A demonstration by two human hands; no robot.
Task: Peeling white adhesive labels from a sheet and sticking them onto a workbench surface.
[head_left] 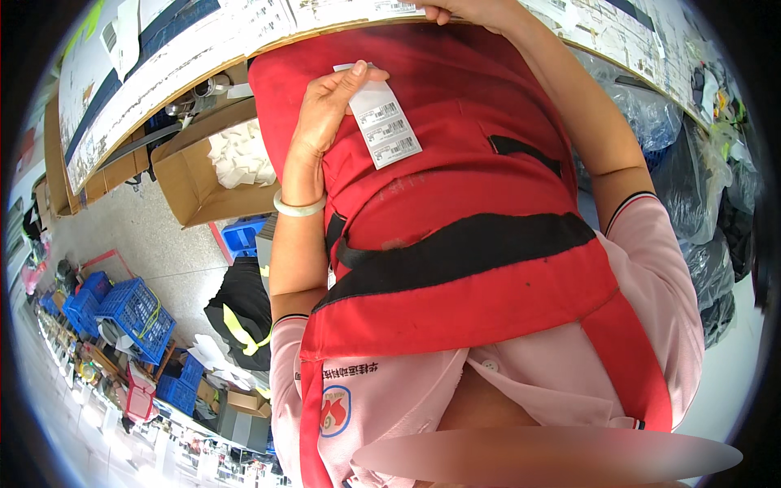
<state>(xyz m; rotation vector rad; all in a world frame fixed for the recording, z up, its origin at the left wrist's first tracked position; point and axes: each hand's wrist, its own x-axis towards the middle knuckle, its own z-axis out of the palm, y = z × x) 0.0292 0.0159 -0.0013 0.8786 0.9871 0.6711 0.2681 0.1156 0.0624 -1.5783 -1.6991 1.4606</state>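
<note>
Left hand (325, 106) closed on a white barcode tag (384, 124), thumb pressed over the tag's upper end, fingers curled behind it; pale bangle (298, 206) around that wrist. Tag tilted, lying against the upper left part of a red garment (455, 187) with a black band (464, 252) across its middle and a black slot-like pocket opening (525, 150) toward the right. Right hand (468, 11) at the far edge of the view, gripping the top of the red garment just below the table edge (203, 77); only part of the hand visible, fingers folded over the fabric. Garment held up between both hands, hanging down over a pink shirt (561, 374). To the left, an open cardboard box (183, 175) holding white pieces, set on the floor below the table. Further left and nearer, blue plastic crates (134, 313) stacked together. On the right, dark garments in clear plastic bags (691, 187) piled beside the table
</note>
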